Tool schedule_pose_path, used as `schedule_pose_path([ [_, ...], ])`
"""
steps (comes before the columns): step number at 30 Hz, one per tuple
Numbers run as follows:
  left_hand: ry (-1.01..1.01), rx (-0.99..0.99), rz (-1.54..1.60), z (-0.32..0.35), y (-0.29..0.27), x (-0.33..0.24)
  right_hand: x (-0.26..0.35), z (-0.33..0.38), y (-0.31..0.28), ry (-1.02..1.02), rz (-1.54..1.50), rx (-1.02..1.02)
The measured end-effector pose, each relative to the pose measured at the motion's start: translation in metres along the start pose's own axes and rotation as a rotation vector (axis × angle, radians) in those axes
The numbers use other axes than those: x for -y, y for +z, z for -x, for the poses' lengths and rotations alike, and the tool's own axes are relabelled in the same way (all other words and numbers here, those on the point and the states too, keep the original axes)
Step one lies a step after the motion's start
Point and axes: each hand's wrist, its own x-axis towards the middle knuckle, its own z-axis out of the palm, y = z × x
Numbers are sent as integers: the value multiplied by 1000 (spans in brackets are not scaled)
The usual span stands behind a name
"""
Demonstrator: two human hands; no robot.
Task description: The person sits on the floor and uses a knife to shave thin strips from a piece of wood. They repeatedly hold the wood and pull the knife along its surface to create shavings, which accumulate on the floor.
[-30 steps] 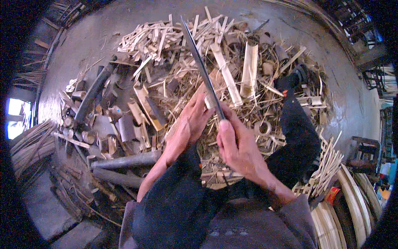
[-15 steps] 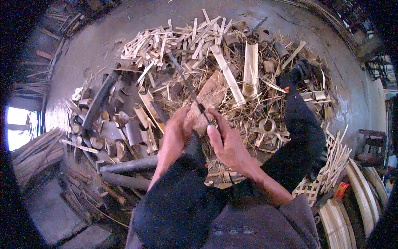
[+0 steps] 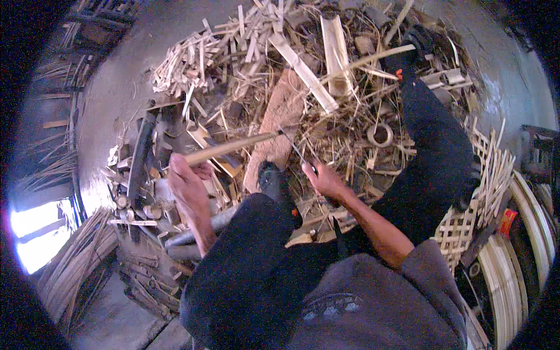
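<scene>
- Bare concrete floor point(image 3: 116, 87) lay open up left, easy passage there.
- Bamboo offcut pile point(image 3: 280, 70) crowded the middle ground ahead.
- Dark logs point(image 3: 140, 157) blocked the left hand's point(image 3: 186, 181) outer side.
- Woven lattice point(image 3: 466, 221) and the person's leg point(image 3: 437, 151) hemmed the right.

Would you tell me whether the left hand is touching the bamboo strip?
Touching: the head view shows the left hand closed around the near end of the bamboo strip.

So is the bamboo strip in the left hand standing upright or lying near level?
Near level. The left hand grips one end of the bamboo strip, which runs sideways over the scrap pile toward the blade in the right hand.
</scene>
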Motion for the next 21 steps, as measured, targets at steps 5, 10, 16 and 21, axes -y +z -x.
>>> schedule_pose_path([
  [5,-66,-25,203,-33,-21,9,-13,3,-8,-71,-70,95],
  [10,-110,48,296,-33,5,20,9,10,-14,-73,7,-87],
  [16,-91,-42,120,-16,-5,8,122,15,-4,-447,-124,96],
  [21,-75,-69,113,-16,5,-4,61,-43,6,-231,-9,-156],
])
